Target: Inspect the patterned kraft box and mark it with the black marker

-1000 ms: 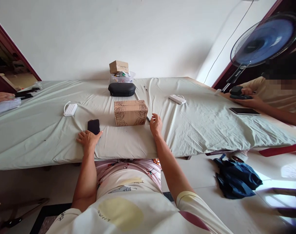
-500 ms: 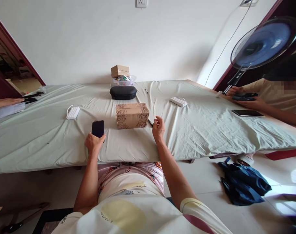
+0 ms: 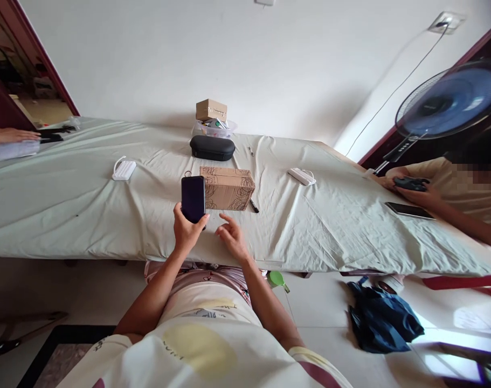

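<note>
Left hand: we have our left hand [image 3: 189,225] closed around the lower part of a black phone [image 3: 193,196], thumb along its right edge, fingers at its left.
Phone: sits in our left hand at the near side of the worktop [image 3: 87,215], screen dark and facing us; it hides the left end of the patterned cardboard box [image 3: 230,188]. We can't tell whether its lower edge touches the cloth. A thin loop shows at its top.
Right hand: we hold our right hand [image 3: 232,235] free and partly open, index finger extended, the rest bent, near the phone and in front of the box.
Cardboard box: lies closed on the worktop, dark swirls at its ends.
Dark pen: the dark pen [image 3: 255,206] lies just beside the box's right end.
Behind box: we see a black case [image 3: 212,149], then a clear tub [image 3: 216,130] with a small carton [image 3: 211,109] on top. A thin pen [image 3: 251,151] lies right of the case.
White blocks: left block [image 3: 124,170] and right block [image 3: 302,176], each with a loop, well apart on either side of the box.
Right end: a co-worker holds a dark object [image 3: 410,184], too blurred for us to identify; a dark tablet [image 3: 409,210] lies near.
Left end: another person's hand [image 3: 16,136] rests by some black items.
</note>
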`<move>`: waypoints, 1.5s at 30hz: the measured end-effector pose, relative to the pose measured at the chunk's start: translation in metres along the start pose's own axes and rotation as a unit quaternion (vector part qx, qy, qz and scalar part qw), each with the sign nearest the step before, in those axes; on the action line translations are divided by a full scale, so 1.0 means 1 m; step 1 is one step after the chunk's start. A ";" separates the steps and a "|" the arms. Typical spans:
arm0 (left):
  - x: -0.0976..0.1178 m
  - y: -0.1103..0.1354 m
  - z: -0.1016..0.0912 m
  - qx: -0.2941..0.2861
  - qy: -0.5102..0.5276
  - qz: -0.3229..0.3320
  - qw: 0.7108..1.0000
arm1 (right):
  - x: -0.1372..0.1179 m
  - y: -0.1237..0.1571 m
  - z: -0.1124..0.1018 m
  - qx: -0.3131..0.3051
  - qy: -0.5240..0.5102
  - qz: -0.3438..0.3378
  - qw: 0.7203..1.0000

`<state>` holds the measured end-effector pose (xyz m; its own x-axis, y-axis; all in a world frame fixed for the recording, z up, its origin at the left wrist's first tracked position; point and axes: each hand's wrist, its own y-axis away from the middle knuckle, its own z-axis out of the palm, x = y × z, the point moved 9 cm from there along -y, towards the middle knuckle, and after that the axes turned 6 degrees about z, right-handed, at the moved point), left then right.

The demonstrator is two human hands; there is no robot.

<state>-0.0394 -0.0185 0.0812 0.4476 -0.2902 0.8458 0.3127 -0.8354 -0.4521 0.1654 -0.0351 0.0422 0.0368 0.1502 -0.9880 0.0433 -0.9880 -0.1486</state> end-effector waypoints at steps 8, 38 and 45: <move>0.023 0.014 0.014 0.017 0.032 0.045 0.998 | -0.020 0.022 0.042 -0.074 -0.027 -0.005 0.997; -0.006 0.011 0.006 0.023 0.080 0.005 0.997 | -0.037 0.013 0.055 -0.100 0.137 -0.020 0.985; -0.042 -0.008 -0.006 0.034 0.057 -0.063 0.996 | -0.036 -0.017 0.076 -0.201 0.212 -0.073 0.953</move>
<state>-0.0660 -0.0024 0.0511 0.3046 -0.2388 0.9221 0.4182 -0.8362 -0.3547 0.0870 -0.0263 0.0772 0.3976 0.3716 -0.8389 0.4557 -0.8736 -0.1710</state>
